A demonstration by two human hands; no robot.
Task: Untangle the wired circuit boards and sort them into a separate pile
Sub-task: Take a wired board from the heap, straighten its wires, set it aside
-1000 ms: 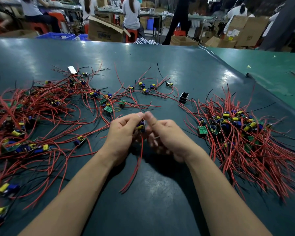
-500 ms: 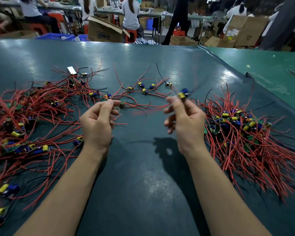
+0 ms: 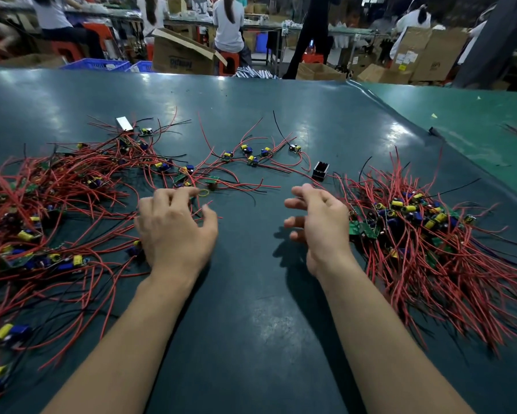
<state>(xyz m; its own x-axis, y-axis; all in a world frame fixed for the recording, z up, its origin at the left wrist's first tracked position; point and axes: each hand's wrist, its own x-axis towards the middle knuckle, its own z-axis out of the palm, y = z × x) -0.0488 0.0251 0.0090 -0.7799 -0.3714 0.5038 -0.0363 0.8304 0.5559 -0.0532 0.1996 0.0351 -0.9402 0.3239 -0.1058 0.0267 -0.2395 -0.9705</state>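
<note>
A tangled heap of small circuit boards with red wires (image 3: 51, 204) spreads across the left of the dark green table (image 3: 251, 324). A denser sorted pile of boards and red wires (image 3: 424, 234) lies at the right. My left hand (image 3: 173, 228) hovers palm down at the tangled heap's right edge, fingers spread over loose red wires, holding nothing. My right hand (image 3: 317, 222) hangs beside the right pile with relaxed fingers and holds nothing. Several loose boards (image 3: 251, 153) lie farther back between the two heaps.
A small black box (image 3: 320, 170) sits just beyond my right hand. A white flat piece (image 3: 124, 123) lies at the far left of the tangle. A yellow rubber band (image 3: 204, 192) lies by my left fingers. People and cardboard boxes (image 3: 182, 55) stand past the table's far edge.
My hands pulled one board free and moved apart. My right hand carried it to the right pile and let it go. My left hand dropped toward the tangled heap with fingers spread.
</note>
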